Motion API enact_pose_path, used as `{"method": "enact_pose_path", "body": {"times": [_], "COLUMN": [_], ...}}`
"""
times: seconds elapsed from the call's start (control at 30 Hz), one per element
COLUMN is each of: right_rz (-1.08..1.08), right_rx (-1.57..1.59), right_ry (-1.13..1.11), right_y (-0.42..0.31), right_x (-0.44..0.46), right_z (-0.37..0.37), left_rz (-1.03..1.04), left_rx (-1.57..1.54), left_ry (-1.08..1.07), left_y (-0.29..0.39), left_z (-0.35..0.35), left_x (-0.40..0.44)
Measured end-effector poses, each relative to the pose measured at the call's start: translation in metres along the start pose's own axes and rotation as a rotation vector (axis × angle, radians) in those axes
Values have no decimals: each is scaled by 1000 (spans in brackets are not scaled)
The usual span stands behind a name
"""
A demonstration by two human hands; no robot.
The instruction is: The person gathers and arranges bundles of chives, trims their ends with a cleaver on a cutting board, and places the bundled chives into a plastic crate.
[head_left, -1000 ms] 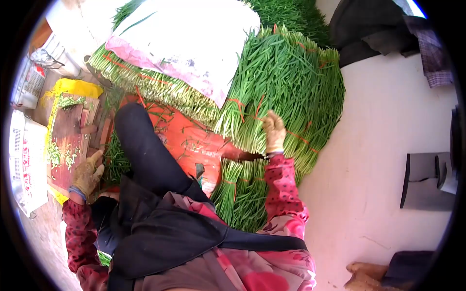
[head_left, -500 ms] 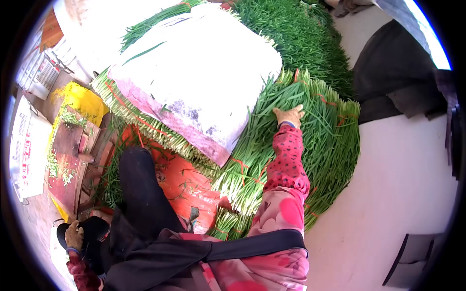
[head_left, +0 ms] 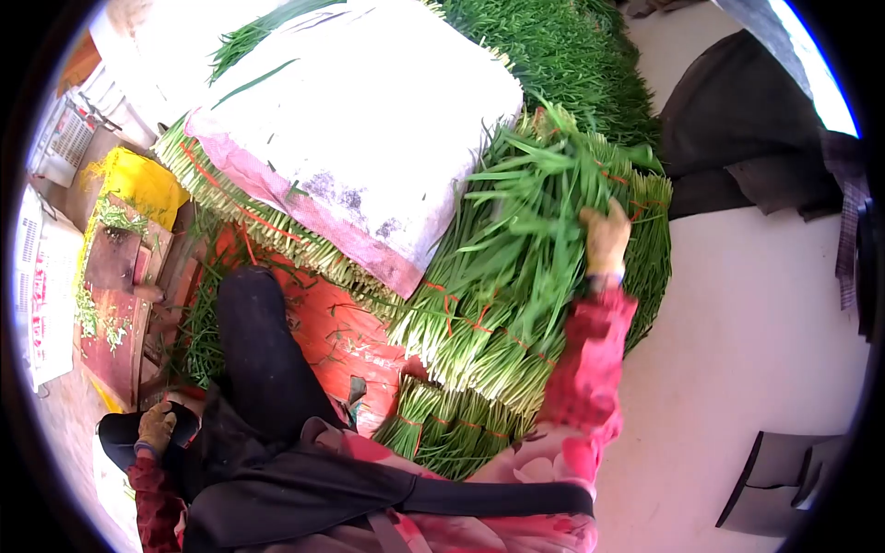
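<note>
Many flat, ribbon-like leaves (head_left: 516, 198) on thin, pale stems (head_left: 470, 346) form the tied bundles (head_left: 461, 267) directly right of the white cloth (head_left: 369, 101), whose pink hem (head_left: 369, 253) has a meshy weave. Farther right of the cloth, the right hand (head_left: 606, 240), gloved in tan fabric, sets thumb apart from fingers at the tousled leaves, though blur hides whether it grips any; well below and left of the cloth, the left hand (head_left: 157, 426) lies loosely curled against dark clothing (head_left: 120, 441), its grip impossible to tell. Just below the cloth spreads a creased, glossy red sheet (head_left: 327, 318).
</note>
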State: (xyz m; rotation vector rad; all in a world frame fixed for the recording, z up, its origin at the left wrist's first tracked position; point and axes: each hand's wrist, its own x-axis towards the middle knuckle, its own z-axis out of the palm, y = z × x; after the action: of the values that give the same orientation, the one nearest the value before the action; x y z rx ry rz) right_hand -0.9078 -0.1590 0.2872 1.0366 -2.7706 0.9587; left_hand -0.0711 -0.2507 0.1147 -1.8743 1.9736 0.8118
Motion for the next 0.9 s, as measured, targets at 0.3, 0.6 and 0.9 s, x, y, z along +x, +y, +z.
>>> {"method": "enact_pose_path", "body": {"times": [0.3,0.6,0.9], "right_rz": [-76,285,110], "right_rx": [-657,-343,2], "right_ry": [-224,-262,-229], "right_y": [36,-37,-38], "right_x": [-95,-6,-37], "right_z": [-5,153,114], "left_rz": [33,-9,230], "left_rx": [-75,-261,-162], "left_ry": [-115,-9,479], "left_y": [22,-12,55], "left_z": [6,35,-40], "left_x": [-7,-18,-3]}}
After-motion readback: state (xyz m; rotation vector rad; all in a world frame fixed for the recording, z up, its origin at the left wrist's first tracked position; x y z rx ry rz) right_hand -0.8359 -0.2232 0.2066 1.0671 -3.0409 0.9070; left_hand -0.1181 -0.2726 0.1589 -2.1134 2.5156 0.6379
